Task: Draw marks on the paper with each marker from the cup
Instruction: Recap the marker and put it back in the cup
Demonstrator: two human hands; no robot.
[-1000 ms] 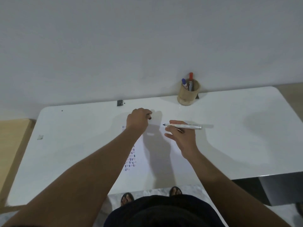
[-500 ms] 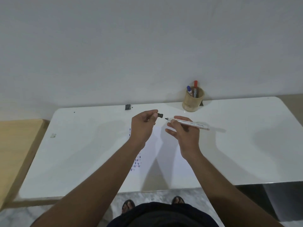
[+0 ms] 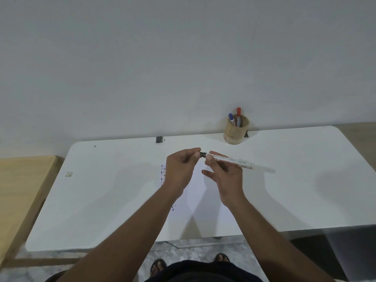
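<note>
My right hand [image 3: 223, 176] holds a white marker [image 3: 232, 161] level above the table, tip pointing left. My left hand [image 3: 181, 169] pinches the marker's black cap [image 3: 202, 154], which touches the tip end. Both hands hover over a white paper [image 3: 200, 192] lying on the table, with rows of small coloured marks [image 3: 163, 174] along its left side. A wooden cup [image 3: 236, 130] stands at the back of the table against the wall, holding a blue-capped marker [image 3: 231, 118] and a red-capped marker [image 3: 238, 116].
The white table [image 3: 101, 190] fills the view, with a small black object [image 3: 159, 139] at its back edge and a small scrap [image 3: 69, 174] at the left. A wooden surface [image 3: 20, 190] adjoins on the left. My sandalled feet show below the front edge.
Both hands rose from the paper and came together. The cap in my left hand moved right until it met the marker's tip.
</note>
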